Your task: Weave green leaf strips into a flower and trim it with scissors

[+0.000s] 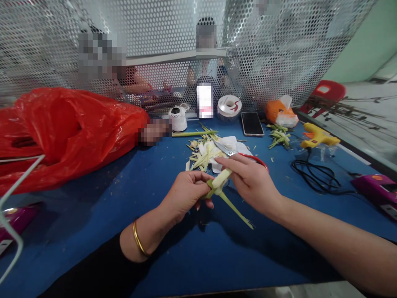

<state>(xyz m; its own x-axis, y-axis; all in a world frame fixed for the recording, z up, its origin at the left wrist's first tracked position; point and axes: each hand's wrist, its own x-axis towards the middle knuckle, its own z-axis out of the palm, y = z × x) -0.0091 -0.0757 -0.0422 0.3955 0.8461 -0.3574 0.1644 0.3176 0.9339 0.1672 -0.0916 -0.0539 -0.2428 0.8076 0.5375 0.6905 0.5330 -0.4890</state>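
My left hand (189, 190), a gold bangle at its wrist, pinches a small bundle of pale green leaf strips (221, 179) between thumb and fingers. From that bundle a narrow strip with a frayed end (237, 210) slants down to the right. My right hand (252, 182) grips the upper, whitish part of the strip, which bends over between the two hands. Just beyond the right hand lie red-handled scissors (228, 150), their blades over white paper (228, 142) and a heap of leaf scraps (203, 154). The right fingertips are partly hidden behind the strip.
At left is a big red plastic bag (77, 136). Along the back stand a thread spool (178, 118), a lit phone (205, 100), a ribbon roll (229, 106), a dark phone (252, 123) and a tissue pack (281, 112). A yellow glue gun (321, 135) with a coiled cord lies right.
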